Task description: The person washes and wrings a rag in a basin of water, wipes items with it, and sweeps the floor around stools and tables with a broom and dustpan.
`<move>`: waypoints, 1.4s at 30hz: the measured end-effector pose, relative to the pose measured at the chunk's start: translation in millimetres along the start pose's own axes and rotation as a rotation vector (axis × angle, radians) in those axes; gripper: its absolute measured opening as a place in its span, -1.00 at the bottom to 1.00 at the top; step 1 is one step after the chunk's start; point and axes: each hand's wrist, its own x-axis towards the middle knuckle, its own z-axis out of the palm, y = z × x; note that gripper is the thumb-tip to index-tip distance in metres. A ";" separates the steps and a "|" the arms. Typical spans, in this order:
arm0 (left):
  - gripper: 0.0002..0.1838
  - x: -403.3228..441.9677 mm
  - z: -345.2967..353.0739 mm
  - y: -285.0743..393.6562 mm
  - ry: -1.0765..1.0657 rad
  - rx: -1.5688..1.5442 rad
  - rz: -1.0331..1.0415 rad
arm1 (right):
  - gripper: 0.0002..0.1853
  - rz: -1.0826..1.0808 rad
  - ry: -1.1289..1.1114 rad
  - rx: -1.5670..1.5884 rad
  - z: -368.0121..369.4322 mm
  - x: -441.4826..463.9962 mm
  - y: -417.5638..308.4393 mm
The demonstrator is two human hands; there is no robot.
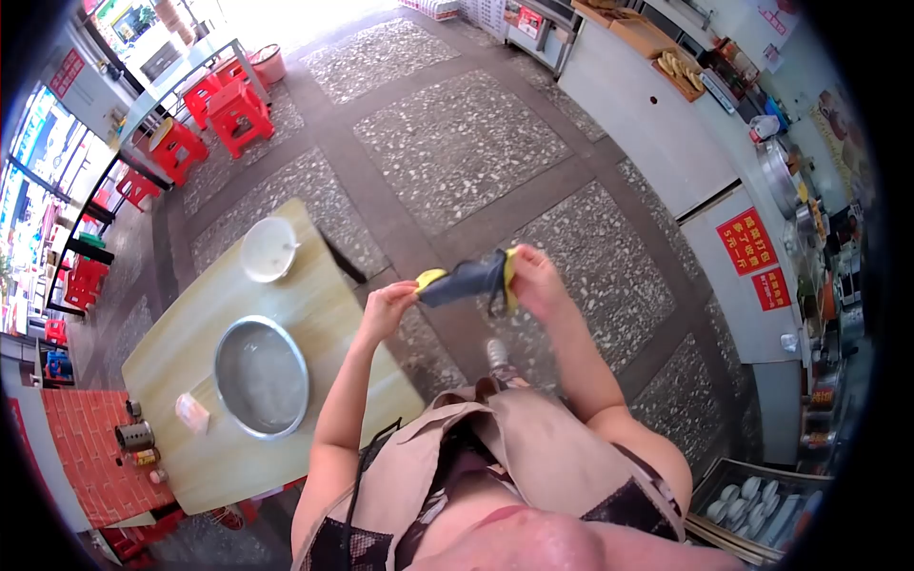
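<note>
Right of the bench (pixel 190 343), the dark cloth (pixel 462 284), likely light, soft and floppy, spans the left grip (pixel 390 308) and right grip (pixel 535 278), each pinching a yellow end (pixel 430 278), probably the best hold.

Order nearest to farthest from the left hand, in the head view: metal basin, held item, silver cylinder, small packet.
1. Held item: in left hand.
2. Metal basin: left of it.
3. Small packet: beyond the basin.
4. Silver cylinder: farther left.

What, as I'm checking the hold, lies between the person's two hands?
The head view shows a dark grey, yellow-ended item held between the left hand and right hand.
</note>
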 end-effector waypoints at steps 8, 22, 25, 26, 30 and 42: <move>-0.57 117.9 92.2 25.0 0.141 0.367 0.148 | -0.88 -0.162 0.153 -0.710 -57.7 86.6 -63.9; -0.88 378.5 -34.7 52.2 0.306 -0.543 -0.096 | -0.77 -0.652 -0.146 -1.499 -5.3 401.0 -93.6; -0.85 457.6 -85.7 53.9 0.421 -0.574 -0.049 | -0.60 -0.550 -0.320 -1.550 4.6 462.7 -124.6; -0.86 483.8 -98.2 54.1 0.499 -0.425 0.007 | -0.63 -0.555 -0.377 -1.657 5.5 487.2 -131.4; -0.85 587.0 -163.0 59.3 0.638 -0.049 0.113 | -0.80 -0.376 -0.219 -1.624 -34.6 614.7 -127.6; -0.80 934.3 -290.5 -6.8 0.391 0.004 -0.072 | -0.56 0.513 -0.028 0.323 58.9 1017.7 -92.6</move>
